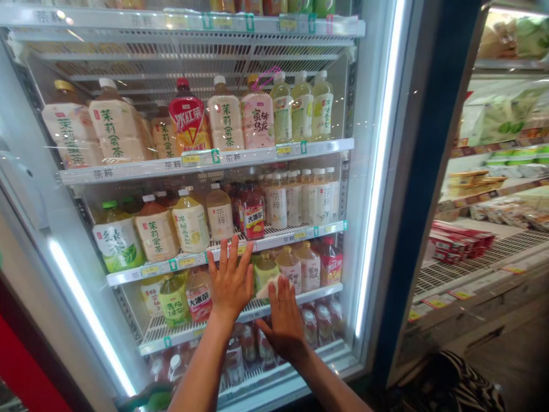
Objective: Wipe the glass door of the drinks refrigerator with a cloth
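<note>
A glass-fronted drinks fridge fills the view, with pink scribbled lines (pixel 268 77) showing across the upper bottles, apparently on the glass. My left hand (pixel 231 280) is raised before the lower shelves, its fingers spread and nothing in it. Its palm seems to rest on the glass. Lower and to the right, my right hand (pixel 285 320) lies flat with its fingers stretched over a pale, crumpled cloth or tissue (pixel 269 287), pressed against the glass. Most of that cloth is hidden under the fingers. Behind my hands stand a green tea bottle (pixel 175 300) and a small red-labelled bottle (pixel 253 212).
Several shelves hold bottled teas, including a red iced tea bottle (pixel 189 117). A bright light strip (pixel 381 166) runs down the right frame, and another (pixel 90 315) down the left. Beyond a dark post (pixel 433 143), an open chiller holds red packs (pixel 461 240). Patterned fabric (pixel 458 380) shows below.
</note>
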Motion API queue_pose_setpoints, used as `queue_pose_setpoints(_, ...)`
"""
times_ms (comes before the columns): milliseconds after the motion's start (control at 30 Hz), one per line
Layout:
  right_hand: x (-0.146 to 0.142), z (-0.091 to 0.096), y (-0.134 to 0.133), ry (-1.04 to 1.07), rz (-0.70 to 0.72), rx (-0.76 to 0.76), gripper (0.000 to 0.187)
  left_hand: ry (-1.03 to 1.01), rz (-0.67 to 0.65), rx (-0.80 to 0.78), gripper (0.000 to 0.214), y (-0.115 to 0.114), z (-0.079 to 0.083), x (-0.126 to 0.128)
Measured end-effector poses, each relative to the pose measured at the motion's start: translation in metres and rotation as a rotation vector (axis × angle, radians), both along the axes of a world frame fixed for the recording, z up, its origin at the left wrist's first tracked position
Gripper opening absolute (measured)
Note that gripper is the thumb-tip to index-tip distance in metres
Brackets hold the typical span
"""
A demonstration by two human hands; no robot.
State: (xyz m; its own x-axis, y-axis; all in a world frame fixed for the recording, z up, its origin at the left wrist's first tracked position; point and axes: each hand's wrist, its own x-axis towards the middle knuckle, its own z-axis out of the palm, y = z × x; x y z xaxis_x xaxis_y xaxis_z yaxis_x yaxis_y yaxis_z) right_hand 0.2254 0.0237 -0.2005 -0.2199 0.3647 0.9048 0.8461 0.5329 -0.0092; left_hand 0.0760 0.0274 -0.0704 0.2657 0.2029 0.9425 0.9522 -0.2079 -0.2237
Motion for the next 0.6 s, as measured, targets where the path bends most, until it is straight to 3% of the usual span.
queue_pose_setpoints(100, 0.0, 0.078, 0.016, 0.105, 0.016, -0.002, 0.086, 0.008, 0.002, 0.014, 0.073, 0.001, 0.0, 0.0)
queue_pose_setpoints(167, -0.003, 0.105, 0.021, 0.151, 0.019, 0.002, 0.087, 0.012, 0.0, 0.019, 0.073, 0.001, 0.0, 0.0)
queue_pose_setpoints(233, -0.007, 0.088, 0.015, 0.134, 0.017, -0.014, 0.087, 0.012, -0.001, 0.021, 0.073, 0.001, 0.0, 0.001)
queue_pose_setpoints(367, -0.006, -0.016, -0.007, 0.006, -0.02, -0.034, 0.088, 0.005, -0.005, 0.014, 0.072, 0.0, 0.0, 0.001)
queue_pose_setpoints(433, -0.001, -0.04, -0.008, -0.035, -0.019, -0.031, 0.087, 0.003, -0.007, 0.009, 0.072, -0.001, 0.0, 0.001)
queue_pose_setpoints(500, 0.007, -0.02, 0.0, -0.018, 0.001, -0.026, 0.086, 0.004, -0.007, 0.01, 0.072, -0.001, 0.0, 0.001)
queue_pose_setpoints(600, 0.015, 0.06, 0.022, 0.105, 0.006, -0.015, 0.084, 0.004, -0.014, 0.012, 0.073, 0.0, 0.001, 0.0)
